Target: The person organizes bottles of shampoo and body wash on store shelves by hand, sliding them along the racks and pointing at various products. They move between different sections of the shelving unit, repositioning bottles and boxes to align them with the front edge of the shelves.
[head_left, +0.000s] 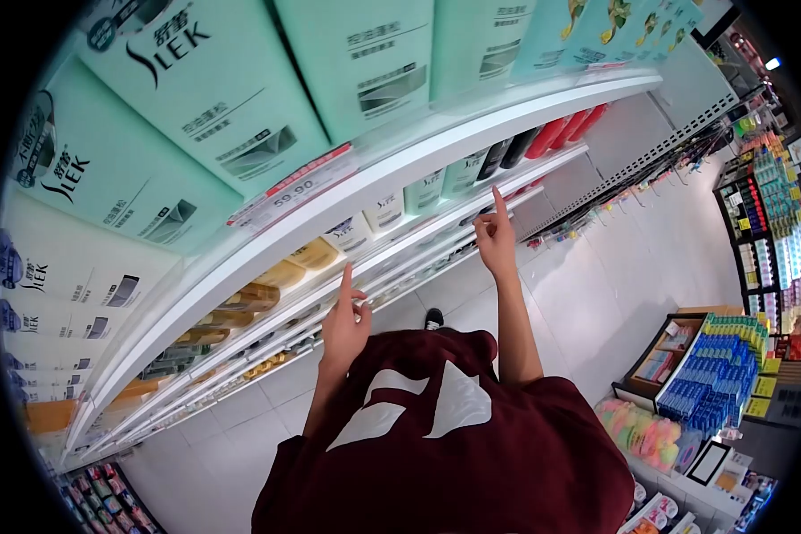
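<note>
My left hand (345,322) is raised in front of the shelves, its index finger pointing up toward a white bottle (349,233). The other fingers are curled, with nothing seen in them. Further right, my right hand (497,233) also has its index finger stretched out, near green bottles (462,175) and dark bottles (518,148). Its remaining fingers are bent, and it holds nothing visible. Neither hand appears to touch a product. Above both hands runs the white curved shelf edge (436,142) with a red and white price label (292,189).
Large mint-green boxes (205,98) fill the top shelf. Red bottles (565,130) stand on the shelf below, to the right. A display of blue boxes (707,369) stands at the lower right. Tiled floor (587,294) shows beyond the shelves, and a shoe (433,318) below.
</note>
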